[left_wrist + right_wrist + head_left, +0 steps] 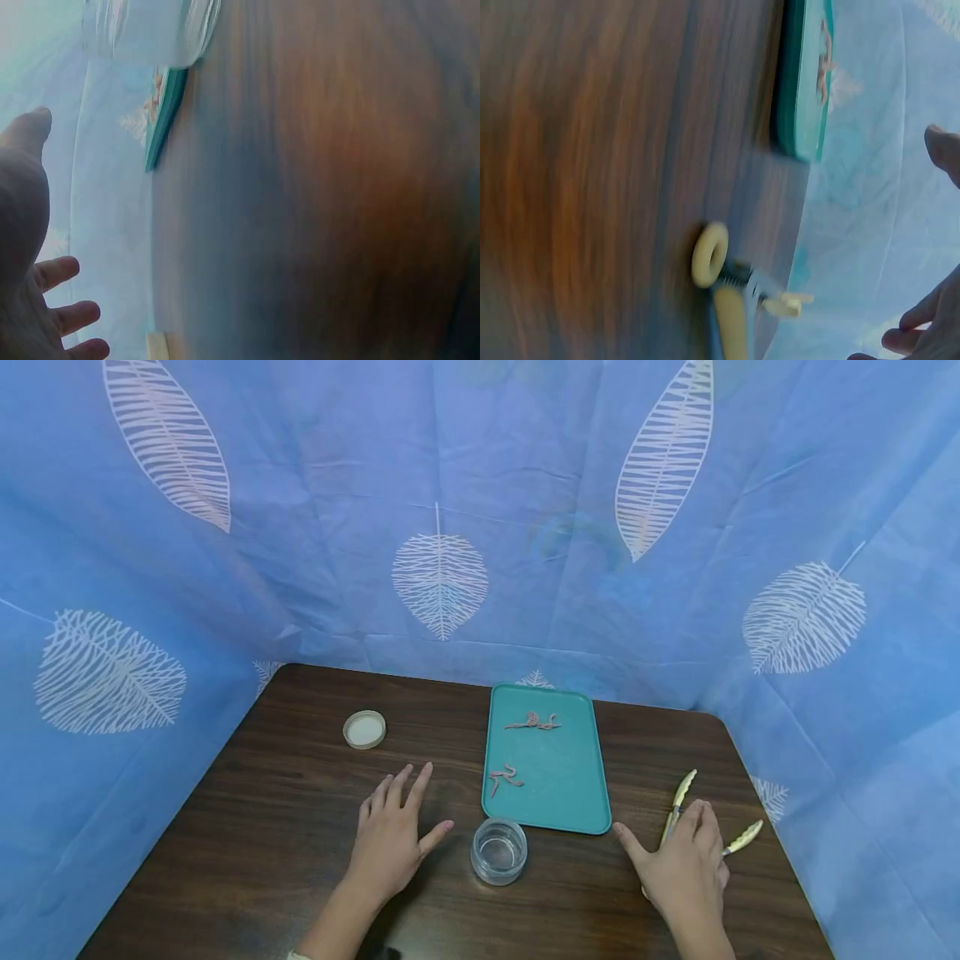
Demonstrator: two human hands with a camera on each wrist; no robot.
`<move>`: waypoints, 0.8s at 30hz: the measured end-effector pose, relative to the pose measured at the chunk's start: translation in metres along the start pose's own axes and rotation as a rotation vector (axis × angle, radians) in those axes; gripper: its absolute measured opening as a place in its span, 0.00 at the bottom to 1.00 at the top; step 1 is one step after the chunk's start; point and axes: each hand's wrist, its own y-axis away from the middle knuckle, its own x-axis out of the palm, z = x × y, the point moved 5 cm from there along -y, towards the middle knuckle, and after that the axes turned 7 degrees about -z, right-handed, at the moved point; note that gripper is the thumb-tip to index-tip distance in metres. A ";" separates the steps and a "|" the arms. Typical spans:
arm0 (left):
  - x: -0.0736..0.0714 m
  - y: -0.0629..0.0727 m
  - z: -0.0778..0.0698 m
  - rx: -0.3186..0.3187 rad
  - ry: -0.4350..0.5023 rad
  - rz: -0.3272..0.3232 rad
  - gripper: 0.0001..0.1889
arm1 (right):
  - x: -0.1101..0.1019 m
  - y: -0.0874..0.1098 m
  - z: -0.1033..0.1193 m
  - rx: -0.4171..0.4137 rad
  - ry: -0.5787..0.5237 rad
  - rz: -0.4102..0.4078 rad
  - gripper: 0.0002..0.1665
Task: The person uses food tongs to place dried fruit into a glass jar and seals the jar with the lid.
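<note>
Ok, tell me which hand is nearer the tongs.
Right. The right hand hovers over the tongs; the left hand is well off to their left, beyond the jar.

Soft, even light fills the head view, with a dim shadow (pixel 399 902) on the tabletop (pixel 577 902) beside the left hand (pixel 387 847). Both wrist views blur the wood; behind the fingers (pixel 79 317), the cloth (pixel 112 195) looks hazily pale.

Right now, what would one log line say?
left hand: empty, left of jar | right hand: empty, over tongs | tray: pink wormlike pieces | lid: on table
</note>
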 end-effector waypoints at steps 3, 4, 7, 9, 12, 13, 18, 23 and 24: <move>0.005 0.002 -0.007 -0.003 0.054 0.032 0.49 | -0.003 -0.007 -0.015 0.060 0.022 -0.013 0.86; 0.006 0.003 -0.010 -0.005 0.080 0.044 0.49 | -0.004 -0.009 -0.019 0.076 0.028 -0.012 0.87; 0.009 0.006 -0.019 -0.012 0.207 0.089 0.49 | -0.004 -0.015 -0.032 0.126 0.033 -0.001 0.88; 0.011 0.006 -0.025 -0.024 0.311 0.130 0.49 | -0.004 -0.019 -0.039 0.167 0.018 0.002 0.90; 0.013 0.006 -0.032 -0.045 0.460 0.200 0.52 | -0.001 -0.023 -0.047 0.220 -0.005 0.003 0.92; 0.014 0.006 -0.034 -0.055 0.496 0.225 0.53 | 0.001 -0.025 -0.050 0.236 -0.013 0.003 0.93; 0.019 0.009 -0.045 -0.046 0.621 0.320 0.58 | 0.008 -0.031 -0.068 0.324 -0.013 0.055 0.94; 0.026 0.014 -0.051 0.001 0.641 0.362 0.61 | 0.013 -0.037 -0.078 0.387 0.026 0.146 0.94; 0.028 0.015 -0.052 0.014 0.631 0.364 0.61 | 0.013 -0.038 -0.078 0.390 0.032 0.156 0.94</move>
